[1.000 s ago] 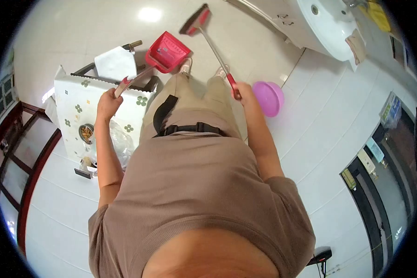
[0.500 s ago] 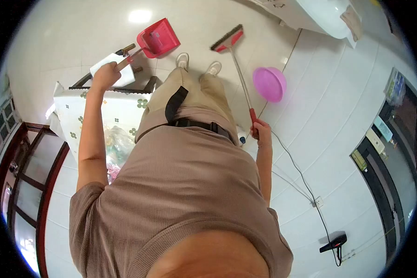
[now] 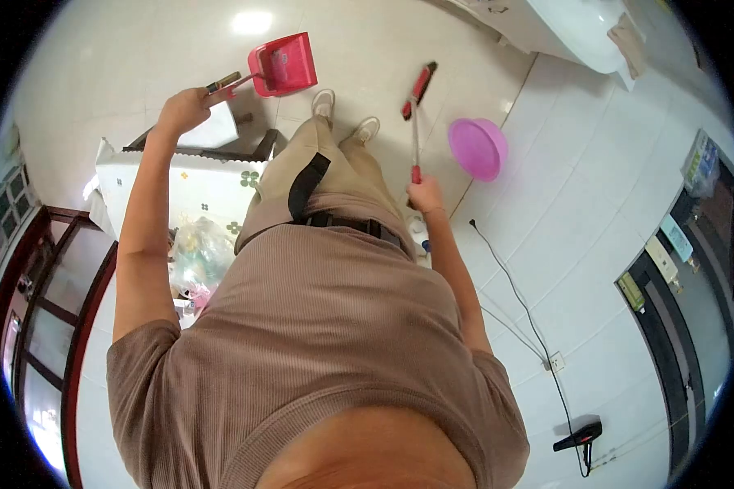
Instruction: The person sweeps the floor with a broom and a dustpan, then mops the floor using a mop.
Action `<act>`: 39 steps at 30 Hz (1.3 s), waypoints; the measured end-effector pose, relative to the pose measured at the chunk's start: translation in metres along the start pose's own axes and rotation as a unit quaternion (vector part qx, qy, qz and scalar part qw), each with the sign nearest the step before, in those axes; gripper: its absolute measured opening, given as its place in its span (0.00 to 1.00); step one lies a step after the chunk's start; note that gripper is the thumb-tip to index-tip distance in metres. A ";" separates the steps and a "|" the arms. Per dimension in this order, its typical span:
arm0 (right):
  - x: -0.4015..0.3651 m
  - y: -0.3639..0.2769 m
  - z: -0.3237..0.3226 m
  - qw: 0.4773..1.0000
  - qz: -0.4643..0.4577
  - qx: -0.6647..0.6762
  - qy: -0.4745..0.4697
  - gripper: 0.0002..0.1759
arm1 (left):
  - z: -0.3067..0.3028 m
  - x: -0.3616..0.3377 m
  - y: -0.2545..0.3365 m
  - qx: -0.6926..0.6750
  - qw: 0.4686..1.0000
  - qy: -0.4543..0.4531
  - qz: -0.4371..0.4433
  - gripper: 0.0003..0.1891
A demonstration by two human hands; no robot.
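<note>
My left hand (image 3: 184, 111) is closed round the handle of a red dustpan (image 3: 285, 65), whose pan is held out over the floor at the upper left of my feet. My right hand (image 3: 426, 196) grips the red end of a broom's handle (image 3: 416, 147). The broom's red head with dark bristles (image 3: 418, 91) lies at the floor, to the right of my shoes. A pink-purple basin (image 3: 478, 149) is just right of the broom.
A table with a flower-patterned cloth (image 3: 130, 183) is at my left, bearing a plastic bag (image 3: 200, 253). A white fixture (image 3: 575, 33) stands at the upper right. On the right wall are a socket (image 3: 556, 362), a cable and a black hair dryer (image 3: 577, 437).
My right hand has moved left and forward, and the broom head has turned and shifted slightly. My left hand has risen a little, with the dustpan tilted differently.
</note>
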State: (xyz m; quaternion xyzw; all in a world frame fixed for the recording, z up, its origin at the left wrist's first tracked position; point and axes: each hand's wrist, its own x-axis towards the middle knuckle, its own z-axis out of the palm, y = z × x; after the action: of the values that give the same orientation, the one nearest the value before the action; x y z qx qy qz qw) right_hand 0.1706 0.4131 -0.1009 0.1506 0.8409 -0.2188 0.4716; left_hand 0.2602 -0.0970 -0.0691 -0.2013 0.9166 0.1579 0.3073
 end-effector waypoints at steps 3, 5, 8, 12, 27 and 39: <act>-0.008 -0.022 0.025 0.991 -0.092 -0.100 0.003 0.07 | -0.017 0.002 0.015 0.011 0.999 -0.044 -0.017 0.13; -0.012 -0.037 0.031 0.973 -0.178 -0.143 -0.012 0.07 | -0.019 0.005 0.021 0.008 0.999 -0.043 -0.018 0.13; -0.009 -0.059 0.032 0.970 -0.220 -0.053 -0.093 0.10 | -0.027 0.009 0.036 0.009 0.998 -0.053 -0.022 0.14; -0.007 -0.094 0.010 0.963 -0.063 0.136 -0.223 0.15 | -0.018 0.012 0.036 -0.005 0.999 -0.047 -0.018 0.15; -0.057 0.035 -0.008 0.960 -0.134 -0.229 0.085 0.16 | -0.013 -0.023 -0.012 -0.047 0.996 -0.040 -0.070 0.10; -0.019 -0.063 0.040 0.966 -0.221 -0.068 -0.117 0.16 | 0.000 -0.025 -0.005 -0.039 0.997 -0.021 -0.066 0.12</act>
State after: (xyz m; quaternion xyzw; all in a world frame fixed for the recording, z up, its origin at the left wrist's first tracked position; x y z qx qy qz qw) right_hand 0.1805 0.3381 -0.0888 -0.0977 0.8049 -0.2759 0.5163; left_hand 0.2811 -0.0945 -0.0541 -0.2698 0.8879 0.1771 0.3278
